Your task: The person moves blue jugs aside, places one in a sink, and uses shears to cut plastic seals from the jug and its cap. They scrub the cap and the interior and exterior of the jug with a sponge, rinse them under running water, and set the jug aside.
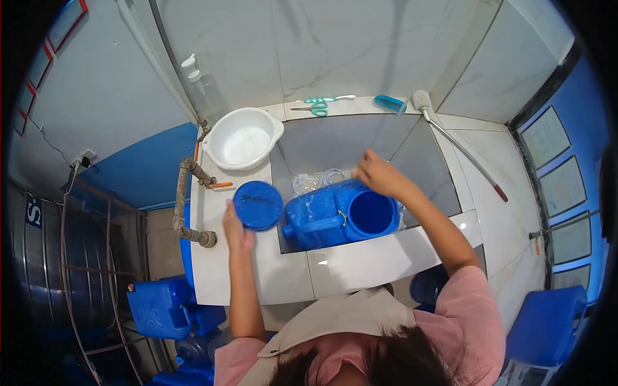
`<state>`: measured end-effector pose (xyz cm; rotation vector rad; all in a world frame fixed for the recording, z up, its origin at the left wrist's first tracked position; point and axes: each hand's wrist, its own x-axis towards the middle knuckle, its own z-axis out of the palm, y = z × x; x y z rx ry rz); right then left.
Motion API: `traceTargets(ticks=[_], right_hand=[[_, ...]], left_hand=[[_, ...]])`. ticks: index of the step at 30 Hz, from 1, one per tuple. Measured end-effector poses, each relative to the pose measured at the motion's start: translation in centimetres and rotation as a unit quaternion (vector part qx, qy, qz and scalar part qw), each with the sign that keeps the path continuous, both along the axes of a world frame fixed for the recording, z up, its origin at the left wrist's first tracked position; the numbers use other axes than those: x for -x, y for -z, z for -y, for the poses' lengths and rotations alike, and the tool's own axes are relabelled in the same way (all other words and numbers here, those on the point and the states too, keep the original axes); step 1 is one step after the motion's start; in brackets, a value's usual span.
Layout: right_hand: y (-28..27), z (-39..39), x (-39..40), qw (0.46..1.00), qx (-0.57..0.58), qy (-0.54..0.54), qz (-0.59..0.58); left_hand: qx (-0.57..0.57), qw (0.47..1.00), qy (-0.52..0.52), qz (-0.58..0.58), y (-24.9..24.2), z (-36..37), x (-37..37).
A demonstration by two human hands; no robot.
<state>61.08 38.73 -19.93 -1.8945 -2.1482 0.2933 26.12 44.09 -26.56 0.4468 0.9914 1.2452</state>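
My left hand (237,230) grips the edge of a round blue lid (258,204) above the white counter, left of the basin. A blue water jug (315,215) lies in the grey basin, its handle toward me and its wide round mouth facing up at the right end. Above that mouth is my right hand (376,174), its fingers curled together; whatever they may hold is too small to make out. Behind the jug, clear plastic pieces (306,183) lie in the bottom of the basin, partly hidden by it.
A white plastic basin (243,143) and a pump bottle (207,90) stand at the back left. Scissors (318,109), a toothbrush (325,99) and a blue brush (389,103) lie on the back ledge. A long-handled brush (460,145) rests at the right. Pipes (185,199) rise at the left.
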Motion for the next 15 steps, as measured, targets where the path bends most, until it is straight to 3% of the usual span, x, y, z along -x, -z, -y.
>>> traceTargets(ticks=[1,2,3,4,5,6,7,8,10,12,14,15], right_hand=[[0.6,0.7,0.4,1.000,0.003,0.001,0.000],[1.3,1.5,0.7,0.994,-0.026,-0.105,0.021],[2.0,2.4,0.9,0.976,-0.054,-0.209,0.042],[2.5,2.7,1.6,0.976,-0.050,-0.206,0.042],[2.9,2.6,2.9,0.954,-0.027,-0.285,0.087],[3.2,2.3,3.4,0.922,-0.006,-0.363,0.132],[3.5,1.5,2.7,0.912,-0.029,-0.388,0.127],[3.1,1.0,2.1,0.911,-0.030,-0.390,0.128],[2.2,-0.4,0.7,0.900,0.005,-0.414,0.137],[2.0,-1.6,-0.2,0.898,0.005,-0.426,0.113],[1.7,-3.1,-1.7,0.895,0.005,-0.437,0.095],[1.7,-3.8,-2.5,0.904,0.016,-0.426,0.037]], left_hand=[[0.001,0.997,-0.025,-0.070,1.4,-0.4,1.7],[0.002,0.989,-0.047,-0.140,3.4,-1.0,2.9],[0.006,0.989,-0.043,-0.140,5.4,-1.8,3.8],[-0.036,0.950,-0.098,-0.293,7.4,-2.7,4.5],[-0.080,0.882,-0.150,-0.439,8.3,-3.0,4.7],[-0.081,0.882,-0.151,-0.439,7.6,-2.6,4.0],[-0.115,0.740,-0.203,-0.631,6.1,-1.6,2.7],[-0.140,0.553,-0.244,-0.784,4.5,-0.4,1.2],[-0.271,0.572,-0.150,-0.760,1.7,2.0,-2.8],[-0.400,0.657,0.166,-0.617,-1.3,3.4,-7.1],[-0.555,0.566,0.287,-0.538,1.6,2.6,-11.4],[-0.557,0.565,0.285,-0.538,2.0,1.3,-12.9]])
